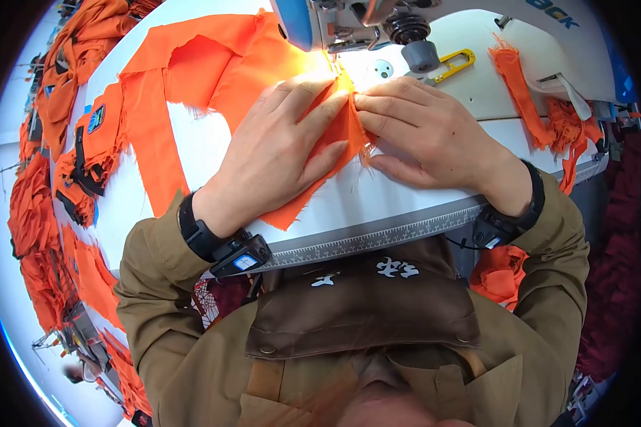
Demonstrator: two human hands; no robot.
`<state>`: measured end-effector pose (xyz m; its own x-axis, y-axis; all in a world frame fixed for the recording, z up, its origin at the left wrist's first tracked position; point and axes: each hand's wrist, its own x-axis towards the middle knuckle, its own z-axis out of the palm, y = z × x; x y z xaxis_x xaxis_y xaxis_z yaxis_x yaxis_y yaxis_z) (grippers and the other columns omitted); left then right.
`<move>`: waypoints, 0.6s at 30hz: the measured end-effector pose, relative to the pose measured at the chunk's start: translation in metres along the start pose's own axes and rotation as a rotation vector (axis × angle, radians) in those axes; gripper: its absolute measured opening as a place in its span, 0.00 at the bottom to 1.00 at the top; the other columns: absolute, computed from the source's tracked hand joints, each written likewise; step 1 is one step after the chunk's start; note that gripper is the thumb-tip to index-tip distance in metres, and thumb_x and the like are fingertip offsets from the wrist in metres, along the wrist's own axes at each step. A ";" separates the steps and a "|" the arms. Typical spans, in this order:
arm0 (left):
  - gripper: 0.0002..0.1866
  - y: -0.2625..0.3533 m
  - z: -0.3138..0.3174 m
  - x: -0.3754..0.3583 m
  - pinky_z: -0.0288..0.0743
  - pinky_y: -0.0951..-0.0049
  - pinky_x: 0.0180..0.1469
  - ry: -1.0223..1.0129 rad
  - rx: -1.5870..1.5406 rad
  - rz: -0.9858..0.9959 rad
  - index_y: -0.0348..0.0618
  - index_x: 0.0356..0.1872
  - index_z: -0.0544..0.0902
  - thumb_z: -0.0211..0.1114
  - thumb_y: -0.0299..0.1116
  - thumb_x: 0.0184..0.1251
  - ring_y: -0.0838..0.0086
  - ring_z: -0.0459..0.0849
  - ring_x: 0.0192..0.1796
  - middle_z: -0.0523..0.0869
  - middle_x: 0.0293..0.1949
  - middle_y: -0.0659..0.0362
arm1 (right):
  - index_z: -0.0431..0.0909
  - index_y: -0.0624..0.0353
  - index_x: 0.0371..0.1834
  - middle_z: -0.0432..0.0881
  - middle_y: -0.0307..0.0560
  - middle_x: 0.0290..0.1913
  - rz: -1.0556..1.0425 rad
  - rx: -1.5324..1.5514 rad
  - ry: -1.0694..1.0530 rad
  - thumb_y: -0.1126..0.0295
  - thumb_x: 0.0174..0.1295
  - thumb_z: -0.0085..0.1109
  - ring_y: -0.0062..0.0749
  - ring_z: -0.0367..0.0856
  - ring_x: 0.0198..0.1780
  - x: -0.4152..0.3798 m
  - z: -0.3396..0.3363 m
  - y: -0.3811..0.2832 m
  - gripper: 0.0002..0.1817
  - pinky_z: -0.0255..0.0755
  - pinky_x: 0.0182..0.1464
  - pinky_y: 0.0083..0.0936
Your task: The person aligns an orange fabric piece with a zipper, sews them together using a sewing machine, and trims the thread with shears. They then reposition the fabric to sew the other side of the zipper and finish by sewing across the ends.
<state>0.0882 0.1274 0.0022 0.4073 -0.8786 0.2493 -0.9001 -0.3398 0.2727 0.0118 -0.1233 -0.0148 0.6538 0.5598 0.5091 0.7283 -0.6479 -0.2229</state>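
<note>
Under the sewing machine head lies a piece of orange fabric with frayed edges, spread over the white table. Its seam edge runs toward the brightly lit needle area. My left hand presses on the fabric, fingers bent close to the needle and the thumb lower along the cloth. From the other side my right hand grips the frayed edge, its fingers pressed together and their tips at the seam. The fingertips of both hands nearly meet just in front of the needle.
Yellow-handled thread snips lie right of the needle. Orange scraps hang at the table's right side. A ruler strip follows the front edge. Piles of orange cloth stand on the left, with a black-trimmed piece on the table.
</note>
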 end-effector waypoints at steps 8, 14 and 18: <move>0.32 0.005 0.010 -0.003 0.74 0.53 0.70 0.031 0.016 -0.021 0.41 0.74 0.77 0.71 0.38 0.70 0.47 0.77 0.68 0.75 0.70 0.47 | 0.85 0.66 0.44 0.87 0.48 0.50 -0.103 0.069 0.042 0.71 0.59 0.74 0.43 0.86 0.56 -0.001 0.001 0.002 0.13 0.83 0.58 0.36; 0.32 0.001 0.006 -0.002 0.74 0.52 0.70 0.014 0.075 -0.015 0.41 0.74 0.78 0.70 0.40 0.70 0.47 0.77 0.69 0.75 0.71 0.47 | 0.85 0.66 0.45 0.87 0.49 0.51 -0.101 0.098 0.045 0.71 0.60 0.73 0.44 0.86 0.56 0.001 0.003 0.001 0.13 0.83 0.59 0.37; 0.33 -0.009 0.007 0.000 0.73 0.51 0.71 0.033 0.098 0.006 0.41 0.73 0.78 0.71 0.41 0.69 0.47 0.76 0.70 0.75 0.71 0.47 | 0.85 0.64 0.50 0.87 0.50 0.55 -0.070 0.093 -0.015 0.70 0.58 0.75 0.46 0.85 0.60 0.000 0.000 0.002 0.17 0.83 0.61 0.41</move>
<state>0.0947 0.1278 -0.0069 0.4050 -0.8700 0.2812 -0.9128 -0.3668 0.1796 0.0138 -0.1246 -0.0154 0.6031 0.6101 0.5139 0.7878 -0.5567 -0.2636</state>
